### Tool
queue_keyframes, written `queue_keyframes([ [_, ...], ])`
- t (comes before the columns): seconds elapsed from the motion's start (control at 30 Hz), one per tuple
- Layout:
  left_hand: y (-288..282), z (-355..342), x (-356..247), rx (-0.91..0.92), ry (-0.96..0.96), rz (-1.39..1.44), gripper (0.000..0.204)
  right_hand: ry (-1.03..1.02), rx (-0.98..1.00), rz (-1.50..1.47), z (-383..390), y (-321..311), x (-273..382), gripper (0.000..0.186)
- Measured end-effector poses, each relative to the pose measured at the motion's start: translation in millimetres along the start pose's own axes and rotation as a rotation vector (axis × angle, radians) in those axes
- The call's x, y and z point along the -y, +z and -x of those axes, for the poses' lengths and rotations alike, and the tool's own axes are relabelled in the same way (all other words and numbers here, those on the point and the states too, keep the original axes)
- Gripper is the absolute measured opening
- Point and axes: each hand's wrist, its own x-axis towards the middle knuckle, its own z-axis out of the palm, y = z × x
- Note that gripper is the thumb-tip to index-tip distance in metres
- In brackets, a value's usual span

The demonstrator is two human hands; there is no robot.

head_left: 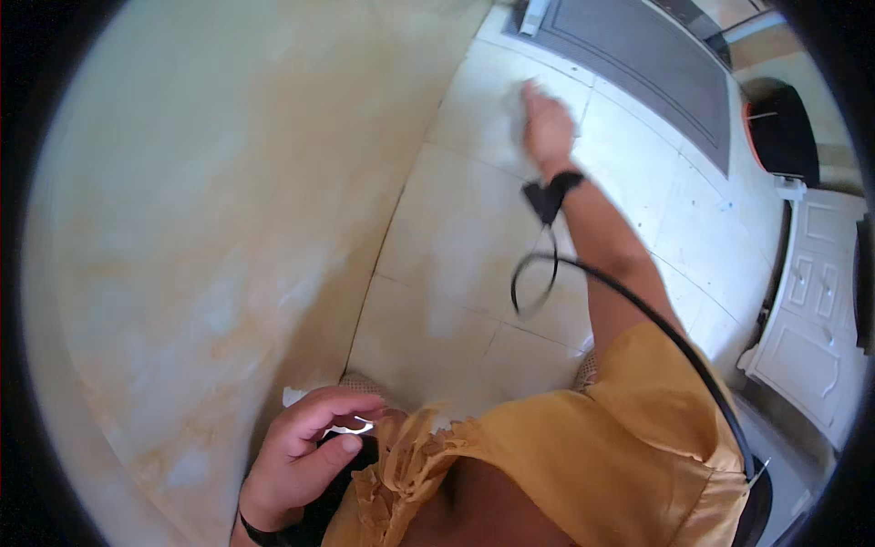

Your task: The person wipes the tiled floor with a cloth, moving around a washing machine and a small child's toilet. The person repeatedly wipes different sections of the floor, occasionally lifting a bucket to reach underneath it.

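Observation:
My right hand [549,128] reaches far forward over the pale tiled floor [447,219], smeared by motion, so its grip and anything in it are unclear. A black strap [552,193] with a cable circles that wrist. Low in front of my body, my left hand [314,447] curls its fingers, with thumb and forefinger apart. Shiny white bits [350,427] show between them and another white edge [292,397] shows past the knuckles. What this white thing is, I cannot make out. A black band sits on my left wrist.
A cream marbled wall [210,201] rises along my left side. Ahead lies a grey mat [638,64] with a dark border line. To the right are a black chair-like object [782,135] and a white panelled cabinet [807,310]. A black cable [652,314] loops beside my right arm.

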Motion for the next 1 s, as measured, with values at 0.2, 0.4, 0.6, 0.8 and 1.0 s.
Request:
queue_keyframes([
  [0.2, 4, 3, 0, -0.019, 0.044, 0.088, 0.036, -0.637, 0.304, -0.483, 218, -12, 108, 0.032],
  [0.4, 3, 1, 9, -0.059, 0.047, -0.022, 0.039, -0.233, 0.136, -0.320, 212, 25, -49, 0.024],
  [0.6, 13, 5, 10, -0.072, 0.088, -0.086, 0.042, 0.273, -0.049, 0.074, 117, -21, -161, 0.033],
  [0.8, 14, -1, 7, -0.005, 0.085, -0.120, 0.037, -0.243, 0.283, -0.520, 220, -31, 13, 0.032],
  [1.0, 16, -1, 7, 0.002, 0.093, -0.155, 0.037, -0.541, 0.291, -0.489, 299, -14, -23, 0.029],
])
